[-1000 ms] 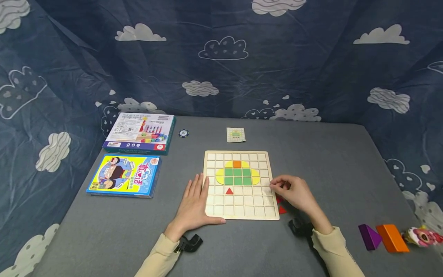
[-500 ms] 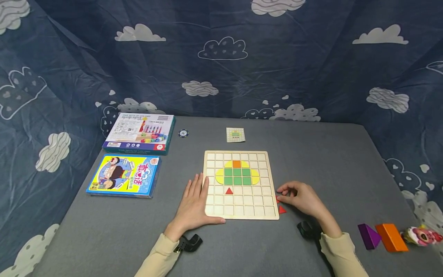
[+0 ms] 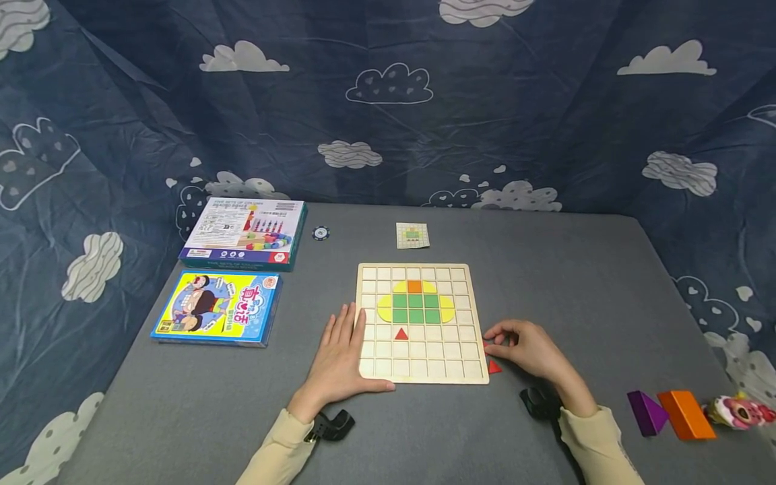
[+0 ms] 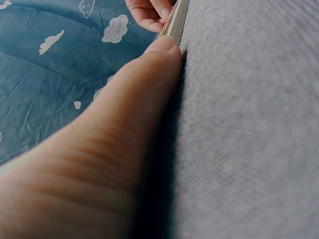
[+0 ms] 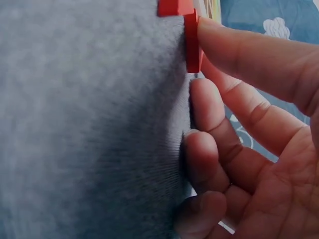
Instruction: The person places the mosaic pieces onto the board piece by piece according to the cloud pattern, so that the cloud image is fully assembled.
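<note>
A square wooden grid board (image 3: pixel 420 369) lies on the table with green, yellow and orange pieces set in its upper middle. One red triangle (image 3: pixel 401 334) sits alone in a cell below them. My left hand (image 3: pixel 341 360) rests spread along the board's lower left corner, fingers on the left edge and thumb along the front edge. Beside the right edge, my right hand (image 3: pixel 530 350) pinches a red triangular piece (image 5: pixel 192 42) between thumb and index finger, low at the table; the other fingers are curled. Another red triangle (image 3: pixel 494 366) lies just in front of it.
A small pattern card (image 3: pixel 412 236) lies behind the board, with a poker chip (image 3: pixel 321 233) to its left. Two boxes, one white (image 3: pixel 245 229) and one blue-yellow (image 3: pixel 217 306), are at left. Purple (image 3: pixel 647 413) and orange blocks (image 3: pixel 687 415) and a figurine (image 3: pixel 741 412) stand at right.
My right hand has moved from the board's right edge slightly right and toward me, down to the red pieces, where it stays. My left hand has not moved.
</note>
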`<state>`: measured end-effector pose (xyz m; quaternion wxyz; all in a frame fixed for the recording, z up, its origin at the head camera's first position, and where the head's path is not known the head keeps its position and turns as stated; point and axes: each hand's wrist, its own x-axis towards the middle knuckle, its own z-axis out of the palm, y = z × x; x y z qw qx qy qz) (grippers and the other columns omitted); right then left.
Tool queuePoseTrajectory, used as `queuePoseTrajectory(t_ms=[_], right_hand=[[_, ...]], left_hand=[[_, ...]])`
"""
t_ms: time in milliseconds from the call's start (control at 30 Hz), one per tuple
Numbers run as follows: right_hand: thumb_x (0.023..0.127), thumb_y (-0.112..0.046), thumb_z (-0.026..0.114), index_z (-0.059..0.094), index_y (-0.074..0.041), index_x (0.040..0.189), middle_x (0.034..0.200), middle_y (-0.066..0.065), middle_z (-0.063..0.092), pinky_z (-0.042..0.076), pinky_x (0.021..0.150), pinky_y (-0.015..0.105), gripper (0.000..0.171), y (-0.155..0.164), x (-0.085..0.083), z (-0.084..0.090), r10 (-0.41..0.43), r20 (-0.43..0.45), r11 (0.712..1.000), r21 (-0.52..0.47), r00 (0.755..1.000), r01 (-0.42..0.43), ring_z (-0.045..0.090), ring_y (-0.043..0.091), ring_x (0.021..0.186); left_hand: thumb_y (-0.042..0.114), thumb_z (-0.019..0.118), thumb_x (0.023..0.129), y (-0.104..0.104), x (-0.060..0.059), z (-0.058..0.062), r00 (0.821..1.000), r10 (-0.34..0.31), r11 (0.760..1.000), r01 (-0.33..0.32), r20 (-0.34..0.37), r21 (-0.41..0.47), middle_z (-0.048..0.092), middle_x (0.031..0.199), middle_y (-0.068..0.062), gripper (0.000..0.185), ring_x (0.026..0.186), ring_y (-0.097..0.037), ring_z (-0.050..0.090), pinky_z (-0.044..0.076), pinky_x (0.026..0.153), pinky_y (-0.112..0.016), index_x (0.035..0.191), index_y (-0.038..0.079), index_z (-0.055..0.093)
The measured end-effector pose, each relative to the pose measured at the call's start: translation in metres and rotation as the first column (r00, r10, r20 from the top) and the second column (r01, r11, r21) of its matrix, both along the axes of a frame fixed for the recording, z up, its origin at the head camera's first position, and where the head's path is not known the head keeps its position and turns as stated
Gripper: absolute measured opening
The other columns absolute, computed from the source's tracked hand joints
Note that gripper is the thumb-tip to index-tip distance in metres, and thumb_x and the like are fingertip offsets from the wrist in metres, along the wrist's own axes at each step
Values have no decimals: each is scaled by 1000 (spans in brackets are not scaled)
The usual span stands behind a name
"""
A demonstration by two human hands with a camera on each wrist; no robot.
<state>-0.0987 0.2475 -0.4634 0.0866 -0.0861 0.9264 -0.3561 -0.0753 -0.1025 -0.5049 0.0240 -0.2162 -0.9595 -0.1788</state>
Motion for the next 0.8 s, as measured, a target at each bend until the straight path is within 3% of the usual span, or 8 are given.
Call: queuePoseTrajectory(t_ms=[433, 800], right_hand=[[80, -8, 76, 71, -4, 93, 76, 0, 56, 35, 50, 27, 15, 3, 0, 6, 29, 66, 999, -28, 997, -27, 44, 17, 60], [79, -12, 77, 72, -6, 93, 77, -1, 57, 36, 50, 25, 16, 7, 2, 8, 43, 51, 999, -23, 998, -42, 44, 14, 59]], left_hand=[[81, 63, 60, -1, 0, -1, 999, -7, 1000, 7, -40, 2, 12, 153, -25, 133, 142, -35, 6, 6, 112, -47, 149, -4, 15], [84, 60, 60, 0, 0, 0, 1000, 3, 1000, -3, 2, -16, 8, 155, -23, 134, 143, -31, 0, 1, 113, -44, 150, -2, 12]])
